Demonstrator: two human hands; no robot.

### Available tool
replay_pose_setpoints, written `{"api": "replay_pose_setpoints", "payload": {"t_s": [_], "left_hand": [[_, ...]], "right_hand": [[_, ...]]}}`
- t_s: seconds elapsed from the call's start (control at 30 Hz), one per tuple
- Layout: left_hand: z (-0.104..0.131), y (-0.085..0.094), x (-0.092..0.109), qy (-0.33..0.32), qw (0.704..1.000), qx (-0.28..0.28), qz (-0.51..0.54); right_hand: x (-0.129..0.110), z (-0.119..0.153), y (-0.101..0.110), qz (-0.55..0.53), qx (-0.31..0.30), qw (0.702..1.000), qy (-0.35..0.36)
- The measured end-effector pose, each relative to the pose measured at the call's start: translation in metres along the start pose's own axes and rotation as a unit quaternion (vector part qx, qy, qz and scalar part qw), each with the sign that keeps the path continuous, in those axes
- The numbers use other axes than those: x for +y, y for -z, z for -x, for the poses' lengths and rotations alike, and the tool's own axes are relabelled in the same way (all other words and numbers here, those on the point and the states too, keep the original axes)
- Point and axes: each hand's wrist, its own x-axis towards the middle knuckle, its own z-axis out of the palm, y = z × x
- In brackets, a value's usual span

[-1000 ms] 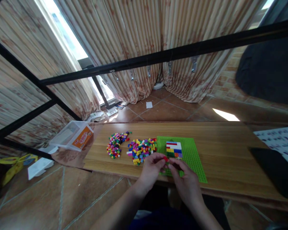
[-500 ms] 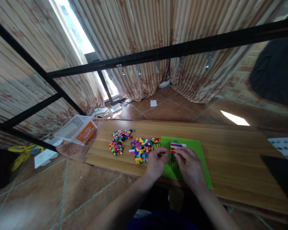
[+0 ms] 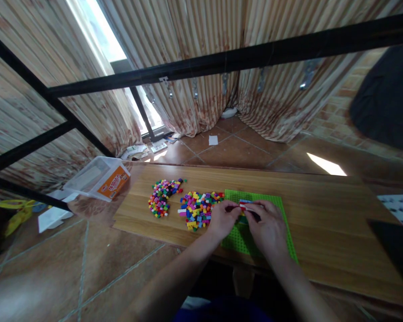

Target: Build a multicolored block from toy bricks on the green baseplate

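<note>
A green studded baseplate (image 3: 243, 239) lies on the wooden table. On its upper part sits a small block of bricks (image 3: 244, 202) in red, white and blue, largely covered by my fingers. My left hand (image 3: 224, 219) is over the plate's left edge, fingers pinched at the left side of those bricks. From the right, my right hand (image 3: 267, 223) reaches over the plate with thumb and fingertips pressed together at the same bricks. What either hand pinches is too small to make out. Left of my left hand is a pile of mixed bricks (image 3: 196, 208).
A second pile of smaller bricks (image 3: 159, 199) lies further left on the table (image 3: 332, 223). Beyond the table's left end stands a clear plastic box (image 3: 100, 179) with an orange label. A black metal bar (image 3: 201, 65) crosses above, before the curtains.
My left hand has moved right and its fingertips now meet the bricks close to my right hand. My right hand covers more of the bricks. The view has shifted slightly.
</note>
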Motion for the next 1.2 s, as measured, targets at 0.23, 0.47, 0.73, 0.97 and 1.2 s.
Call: {"api": "replay_pose_setpoints", "payload": {"t_s": [0.23,0.47,0.73,0.97,1.2], "left_hand": [[-0.001,-0.004,0.002,0.024,1.0,0.02,0.003],[-0.003,-0.01,0.008,0.096,0.99,0.036,0.096],[-0.006,-0.013,0.001,0.089,0.991,0.049,0.082],[-0.008,-0.013,-0.005,0.034,0.997,0.062,-0.029],[-0.005,-0.007,0.002,0.027,0.998,0.055,-0.033]], "right_hand": [[0.008,-0.001,-0.002,-0.007,0.023,0.998,-0.05],[0.013,-0.005,-0.014,-0.046,0.016,0.991,-0.123],[0.007,-0.006,-0.015,-0.063,-0.002,0.991,-0.116],[0.009,-0.007,-0.019,-0.072,0.0,0.991,-0.114],[0.026,0.017,-0.001,-0.153,0.052,0.97,-0.183]]}}
